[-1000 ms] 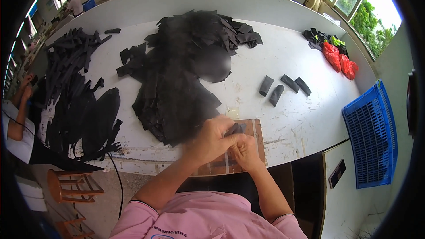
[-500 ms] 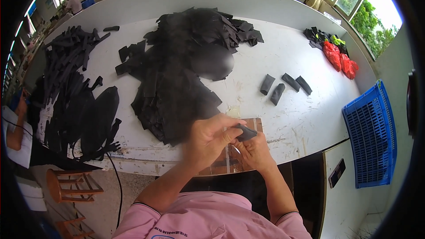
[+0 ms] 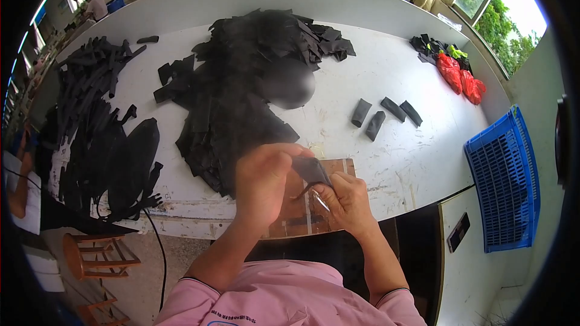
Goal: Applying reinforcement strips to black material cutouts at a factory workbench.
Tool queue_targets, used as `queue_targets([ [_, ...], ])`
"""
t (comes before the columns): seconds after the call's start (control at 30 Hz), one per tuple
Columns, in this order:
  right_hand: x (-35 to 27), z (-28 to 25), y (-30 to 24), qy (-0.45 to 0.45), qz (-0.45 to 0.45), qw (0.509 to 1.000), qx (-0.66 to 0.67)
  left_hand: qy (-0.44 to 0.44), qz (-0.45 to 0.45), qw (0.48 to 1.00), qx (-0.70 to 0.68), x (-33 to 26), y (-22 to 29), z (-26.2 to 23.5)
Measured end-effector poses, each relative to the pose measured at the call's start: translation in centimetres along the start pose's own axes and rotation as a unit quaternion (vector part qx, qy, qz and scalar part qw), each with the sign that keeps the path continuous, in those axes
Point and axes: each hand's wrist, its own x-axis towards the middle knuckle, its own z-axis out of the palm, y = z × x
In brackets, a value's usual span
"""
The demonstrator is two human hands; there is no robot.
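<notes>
Black cloth (image 3: 310,171), one piece, touches two hands (image 3: 351,200) near four rolls (image 3: 376,125).

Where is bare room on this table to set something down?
Free: between the four black rolls and blue crate; between those rolls and the fabric pile; more narrowly, between pile and black strips. Crowded: centre, left edge, and far right corner around the red bags.

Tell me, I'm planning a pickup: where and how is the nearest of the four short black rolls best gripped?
Probably pinch the nearest roll across its long sides, toward its near end, from above and the near side. Its length runs roughly front to back on the white table, and its far end is closer to the other rolls than its near end.
</notes>
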Motion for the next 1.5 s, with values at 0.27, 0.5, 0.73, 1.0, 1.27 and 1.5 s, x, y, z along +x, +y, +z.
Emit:
queue_targets([
  [0.27, -0.5, 2.4, 0.8, 0.004, -0.026, 1.0, -0.016, 0.045, -0.054, 0.995, 0.071, -0.9, -1.1, -1.3],
  [0.5, -0.1, 2.1, 1.1, -0.02, -0.039, 0.998, -0.036, 0.013, -0.088, 0.987, 0.131, -1.2, -0.6, -1.0],
  [0.73, -1.5, -4.6, -2.5, 0.211, -0.017, 0.883, 0.42, 0.16, 0.077, 0.803, 0.568, 1.4, -0.3, -9.1],
  [1.0, -23.8, 4.4, 7.0, 0.295, 0.515, 0.763, 0.259, 0.164, -0.039, 0.547, 0.82, 6.9, 1.1, -20.6],
  [1.27, -30.1, 8.2, 13.8, 0.033, 0.679, 0.714, 0.17, 0.075, 0.017, 0.476, 0.876, 5.4, 1.2, -23.0],
  [1.5, -13.5, 3.0, 1.2, -0.019, 0.272, 0.958, 0.091, 0.22, -0.133, 0.908, 0.33, 1.2, 4.7, -13.5],
])
